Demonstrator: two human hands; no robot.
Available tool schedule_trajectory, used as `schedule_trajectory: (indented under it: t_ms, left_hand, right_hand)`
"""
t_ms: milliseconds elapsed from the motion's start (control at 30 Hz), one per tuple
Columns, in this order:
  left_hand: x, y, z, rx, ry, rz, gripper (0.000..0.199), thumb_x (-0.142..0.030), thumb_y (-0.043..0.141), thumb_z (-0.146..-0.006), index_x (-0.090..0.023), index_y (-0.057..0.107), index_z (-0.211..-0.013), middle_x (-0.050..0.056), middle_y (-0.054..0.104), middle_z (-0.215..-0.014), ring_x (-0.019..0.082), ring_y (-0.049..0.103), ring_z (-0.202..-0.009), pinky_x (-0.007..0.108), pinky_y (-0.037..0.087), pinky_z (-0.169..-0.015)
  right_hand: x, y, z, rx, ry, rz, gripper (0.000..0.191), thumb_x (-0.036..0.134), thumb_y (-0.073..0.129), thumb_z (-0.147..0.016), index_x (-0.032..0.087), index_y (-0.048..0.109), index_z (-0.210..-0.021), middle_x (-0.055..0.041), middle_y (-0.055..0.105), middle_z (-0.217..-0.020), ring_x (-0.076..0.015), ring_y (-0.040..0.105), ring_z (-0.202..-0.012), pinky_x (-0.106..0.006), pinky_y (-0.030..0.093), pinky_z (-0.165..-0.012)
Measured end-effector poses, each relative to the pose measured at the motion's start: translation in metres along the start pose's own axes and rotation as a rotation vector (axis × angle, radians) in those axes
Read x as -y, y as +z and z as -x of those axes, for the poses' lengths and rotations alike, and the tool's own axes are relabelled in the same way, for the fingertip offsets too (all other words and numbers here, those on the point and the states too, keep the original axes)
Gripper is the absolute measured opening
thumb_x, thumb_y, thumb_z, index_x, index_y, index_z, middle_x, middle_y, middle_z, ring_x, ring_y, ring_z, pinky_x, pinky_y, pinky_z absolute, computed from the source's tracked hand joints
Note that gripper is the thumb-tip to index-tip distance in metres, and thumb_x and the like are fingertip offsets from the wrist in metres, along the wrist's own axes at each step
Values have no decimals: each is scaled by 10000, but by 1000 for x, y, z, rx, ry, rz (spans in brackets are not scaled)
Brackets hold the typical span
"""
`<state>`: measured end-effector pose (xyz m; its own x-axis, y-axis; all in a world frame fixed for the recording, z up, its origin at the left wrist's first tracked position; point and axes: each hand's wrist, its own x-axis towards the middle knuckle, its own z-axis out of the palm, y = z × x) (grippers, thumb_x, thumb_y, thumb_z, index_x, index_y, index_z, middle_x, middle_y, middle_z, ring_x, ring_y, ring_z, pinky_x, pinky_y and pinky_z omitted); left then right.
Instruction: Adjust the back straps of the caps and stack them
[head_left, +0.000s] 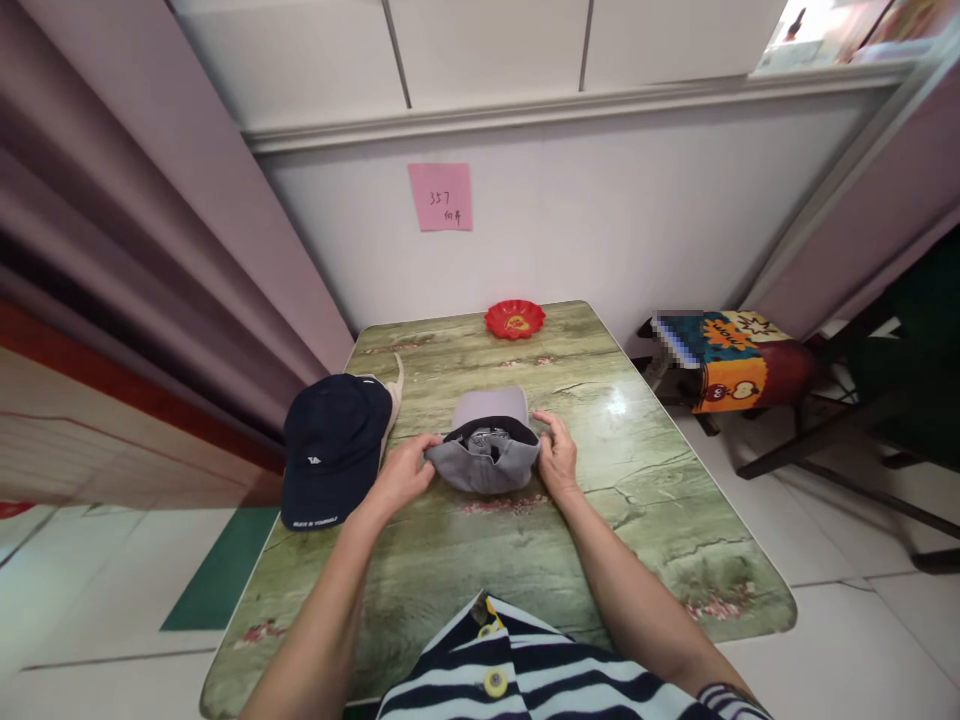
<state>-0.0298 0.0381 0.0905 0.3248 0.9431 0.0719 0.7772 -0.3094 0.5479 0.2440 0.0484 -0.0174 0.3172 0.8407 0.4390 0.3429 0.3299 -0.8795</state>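
A grey baseball cap (486,470) lies upside down near the middle of the table, its dark inner band and lining showing and its brim pointing away from me. My left hand (407,468) pinches the cap's left edge between thumb and fingers. On the opposite side, my right hand (556,455) grips the right edge, with its index finger stretched out beside the brim. Left of my left hand rests a navy cap (336,440) with small white lettering, its brim toward me. A beige cap part (395,385) sticks out from beneath the navy one.
The caps are on a green wood-patterned table (645,520) against a white wall. At its far edge sits a red scalloped dish (514,320). A pink note (441,197) hangs on the wall. To the right stands a stool with a colourful cover (739,375); curtains flank both sides.
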Motion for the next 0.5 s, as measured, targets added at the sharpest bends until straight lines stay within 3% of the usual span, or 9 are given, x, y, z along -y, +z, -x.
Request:
schedule_trajectory:
  t_ms: [133,233,400,500]
  left_hand:
    - [-1,-3,4,-83,-47,7,320,-218,511,-784,-191,656,-1068,53,710,-1059,149,559,-617,282,461,-642]
    - [-8,-8,1,-195,-52,35,238,-265,530,-826,-193,673,-1002,43,716,-988,155,584,-649,281,469,-656]
    - [-40,2,-12,-294,0,97,163,-267,529,-874,-201,666,-930,33,698,-900,169,613,-703,292,485,-683]
    - [-50,26,-16,-245,128,10,150,-216,527,-874,-202,644,-967,65,683,-982,227,623,-936,355,490,-857]
  right_hand:
    - [15,-7,-5,-108,149,-121,296,311,464,-907,169,666,-1069,-97,702,-1086,-216,642,-1048,-417,480,-990]
    - [45,-19,-22,-174,199,-256,317,400,502,-918,156,650,-1055,-83,705,-969,-202,677,-908,-373,549,-846]
    - [114,-24,-38,53,-28,-118,232,363,521,-939,202,678,-993,-56,698,-957,-174,667,-857,-307,539,-784]
    - [127,-8,-23,234,-167,67,196,289,496,-951,209,676,-961,-60,696,-963,-177,645,-910,-291,509,-820]
